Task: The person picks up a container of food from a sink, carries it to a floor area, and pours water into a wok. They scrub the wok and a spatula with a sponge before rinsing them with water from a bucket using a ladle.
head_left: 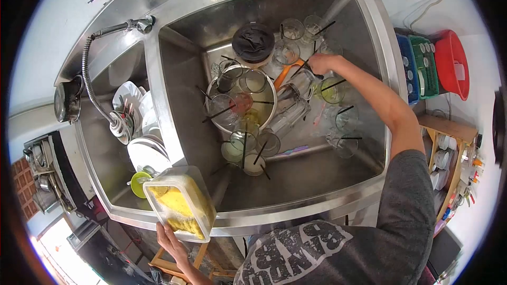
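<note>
My left hand (171, 243) grips the lower edge of a clear plastic container (207, 200), which is tilted on its side over the sink's front rim. Yellow residue (177, 203) coats its inside. My right hand (321, 65) reaches deep into the large basin, fingers curled together; I cannot tell what they hold. Close by its fingertips are an orange-handled utensil (284, 76) and a clear blender jug (290, 108). Around it stand used drinking glasses (332, 91) with black straws. A metal pot (272, 103) to its left is crowded with more glasses.
Stacked white plates (145, 153) and a green cup (138, 186) fill the left basin, under a hanging spray hose (87, 82). A black-topped round container (253, 42) sits at the large basin's back. Coloured baskets (424, 68) and a dish shelf (446, 126) stand on the right.
</note>
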Demonstrator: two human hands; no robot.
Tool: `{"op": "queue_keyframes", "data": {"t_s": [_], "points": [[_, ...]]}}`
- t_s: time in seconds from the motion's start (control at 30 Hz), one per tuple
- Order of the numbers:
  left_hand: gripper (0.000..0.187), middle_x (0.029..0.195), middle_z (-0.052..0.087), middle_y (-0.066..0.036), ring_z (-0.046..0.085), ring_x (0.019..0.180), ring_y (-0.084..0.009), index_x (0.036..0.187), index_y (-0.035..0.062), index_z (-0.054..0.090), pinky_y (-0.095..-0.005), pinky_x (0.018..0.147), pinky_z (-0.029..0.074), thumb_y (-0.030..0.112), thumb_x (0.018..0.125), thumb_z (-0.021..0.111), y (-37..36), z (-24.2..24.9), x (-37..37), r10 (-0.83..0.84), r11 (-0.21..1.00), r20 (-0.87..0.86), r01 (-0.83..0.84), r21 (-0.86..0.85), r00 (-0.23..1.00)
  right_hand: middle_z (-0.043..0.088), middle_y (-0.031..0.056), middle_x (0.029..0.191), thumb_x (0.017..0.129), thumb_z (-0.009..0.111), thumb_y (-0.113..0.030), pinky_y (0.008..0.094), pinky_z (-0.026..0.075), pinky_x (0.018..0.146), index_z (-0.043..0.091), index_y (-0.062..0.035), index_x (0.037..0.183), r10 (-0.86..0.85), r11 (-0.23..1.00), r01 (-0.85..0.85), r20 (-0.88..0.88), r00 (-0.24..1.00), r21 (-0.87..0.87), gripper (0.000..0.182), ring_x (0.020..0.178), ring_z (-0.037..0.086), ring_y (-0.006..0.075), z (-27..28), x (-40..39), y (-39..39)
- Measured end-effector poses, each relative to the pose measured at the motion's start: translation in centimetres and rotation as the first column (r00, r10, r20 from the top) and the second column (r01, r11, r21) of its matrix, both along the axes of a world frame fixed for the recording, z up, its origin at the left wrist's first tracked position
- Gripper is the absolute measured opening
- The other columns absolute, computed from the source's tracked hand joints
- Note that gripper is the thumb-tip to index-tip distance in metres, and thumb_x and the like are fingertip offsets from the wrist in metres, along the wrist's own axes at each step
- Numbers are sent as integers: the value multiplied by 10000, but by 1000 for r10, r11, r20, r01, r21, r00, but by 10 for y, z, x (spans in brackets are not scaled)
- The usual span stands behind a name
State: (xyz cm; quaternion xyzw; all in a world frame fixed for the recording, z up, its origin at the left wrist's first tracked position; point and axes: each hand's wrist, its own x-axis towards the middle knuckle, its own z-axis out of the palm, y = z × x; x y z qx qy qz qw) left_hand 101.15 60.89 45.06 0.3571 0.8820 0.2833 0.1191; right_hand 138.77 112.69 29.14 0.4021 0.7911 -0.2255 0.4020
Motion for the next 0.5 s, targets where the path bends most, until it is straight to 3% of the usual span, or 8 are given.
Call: {"op": "queue_keyframes", "data": {"t_s": [0.13, 0.2, 0.23, 0.33, 0.47, 0.5], "points": [[333, 660, 358, -106, 323, 632, -182, 829, -68, 432, -371, 551, 289, 236, 965, 408, 6, 5, 3, 16, 1000, 117, -16, 3, 993, 606, 187, 1112, 782, 472, -161, 394, 467, 823, 614, 11, 1074, 31, 994, -9, 212, 977, -108, 368, 998, 593, 303, -20, 1, -6], [341, 655, 353, -98, 317, 628, -177, 809, -57, 422, -357, 549, 288, 245, 966, 402, 8, 5, 3, 18, 1000, 95, -18, -4, 995, 559, 166, 1223, 805, 455, -208, 396, 448, 875, 577, -14, 1163, 15, 987, 34, 292, 956, -160, 426, 1082, 559, 288, -20, -1, -8], [342, 652, 354, -97, 319, 627, -177, 804, -54, 421, -354, 549, 289, 246, 967, 400, 7, 4, 3, 20, 1000, 95, -20, -7, 995, 493, 127, 1314, 830, 429, -252, 399, 421, 924, 515, -37, 1249, 66, 986, -10, 330, 942, -168, 479, 1155, 505, 290, -7, -7, -13], [341, 648, 367, -98, 333, 627, -178, 796, -51, 418, -348, 550, 293, 245, 966, 402, 10, 9, 6, 33, 999, 93, -33, 0, 995, 505, 120, 1304, 828, 447, -265, 398, 422, 919, 515, -45, 1253, 275, 933, -143, 394, 877, -331, 483, 1149, 506, 297, -58, 9, 2], [331, 651, 389, -93, 348, 629, -174, 800, -54, 424, -346, 548, 297, 233, 964, 412, 2, -1, 0, -32, 999, 56, 31, 16, 998, 520, 120, 1288, 824, 436, -264, 390, 417, 922, 516, -42, 1248, 55, 960, 59, 389, 920, -274, 486, 1143, 510, 295, -50, 18, -4], [328, 652, 394, -91, 349, 628, -171, 800, -56, 426, -345, 546, 297, 228, 964, 413, 1, -1, -1, -63, 998, 27, 63, 10, 998, 519, 121, 1288, 825, 433, -268, 391, 415, 925, 518, -42, 1247, 33, 957, 83, 387, 922, -279, 486, 1145, 508, 295, -26, 9, -8]]}}
